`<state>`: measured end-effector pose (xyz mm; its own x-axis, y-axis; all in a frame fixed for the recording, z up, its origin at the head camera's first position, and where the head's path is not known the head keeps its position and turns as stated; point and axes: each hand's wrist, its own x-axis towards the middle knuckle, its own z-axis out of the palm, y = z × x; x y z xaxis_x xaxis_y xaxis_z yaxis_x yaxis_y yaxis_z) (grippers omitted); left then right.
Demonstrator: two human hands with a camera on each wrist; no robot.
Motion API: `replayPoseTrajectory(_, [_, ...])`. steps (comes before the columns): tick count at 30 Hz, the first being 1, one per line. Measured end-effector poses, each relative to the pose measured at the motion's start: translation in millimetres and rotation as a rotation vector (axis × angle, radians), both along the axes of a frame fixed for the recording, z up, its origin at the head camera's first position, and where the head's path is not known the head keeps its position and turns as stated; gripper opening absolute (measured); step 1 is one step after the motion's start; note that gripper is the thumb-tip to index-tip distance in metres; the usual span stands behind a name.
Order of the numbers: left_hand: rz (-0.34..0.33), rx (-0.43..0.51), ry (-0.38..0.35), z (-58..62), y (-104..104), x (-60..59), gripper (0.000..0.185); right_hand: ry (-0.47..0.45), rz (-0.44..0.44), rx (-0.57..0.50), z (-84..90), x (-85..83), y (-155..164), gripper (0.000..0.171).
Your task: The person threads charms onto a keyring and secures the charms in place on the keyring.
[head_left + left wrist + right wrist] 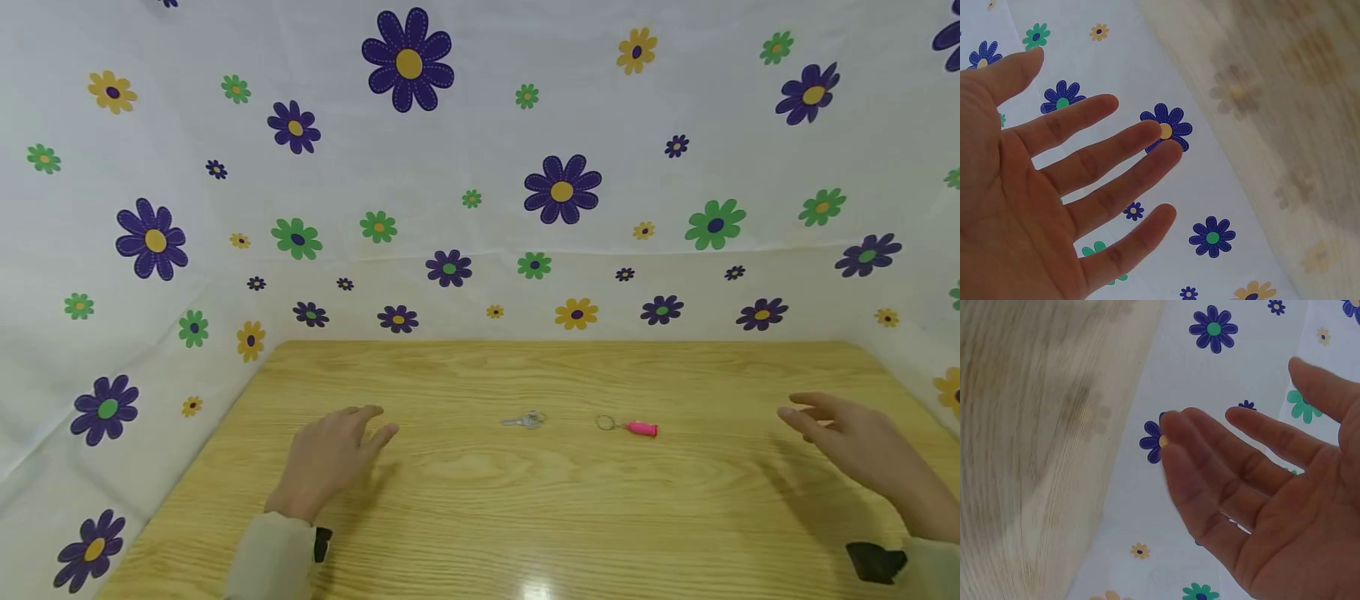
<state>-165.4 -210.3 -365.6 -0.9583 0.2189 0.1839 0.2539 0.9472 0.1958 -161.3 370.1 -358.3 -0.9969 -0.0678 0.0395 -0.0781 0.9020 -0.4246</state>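
The key [531, 420] lies flat on the surface [480, 517], with the pink keychain [642, 429] near it on the right. Well to the key's left is the left hand [326, 458], and far to its right, beyond the keychain, the right hand [855, 437]; both hands are empty, thumb and fingers apart. For such small, low things, a light fingertip pinch from above should work better than a whole-hand grasp.

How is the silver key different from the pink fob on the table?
The silver key looks metallic grey, whereas the pink fob is brightly coloured. The key's ring is at its right end; the fob's ring is at its left. Both have a ring and lie on the wooden table.
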Motion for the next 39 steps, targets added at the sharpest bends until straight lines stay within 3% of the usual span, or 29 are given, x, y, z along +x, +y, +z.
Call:
replayPoseTrajectory(5, [0.002, 0.022, 0.028, 0.8, 3, -8.5, 0.041, 0.016, 0.001, -0.098, 2.1, -3.8, -7, 0.047])
replayPoseTrajectory(16, [0.028, 0.119, -0.066, -6.0, 4, -21.7, 0.033, 0.009, 0.042, -0.29, -4.2, -16.1, -21, 0.04])
replayPoseTrajectory(25, [0.009, 0.16, -0.092, -18.7, 15, -37.1, 0.037, -0.001, 0.074, -0.323, -4.4, -28.5, -36, 0.037])
replayPoseTrajectory(39, [-0.038, 0.205, -0.132, -17.0, 44, -54.6, 0.037, -0.046, 0.109, -0.391, -3.5, -39.8, -49, 0.038])
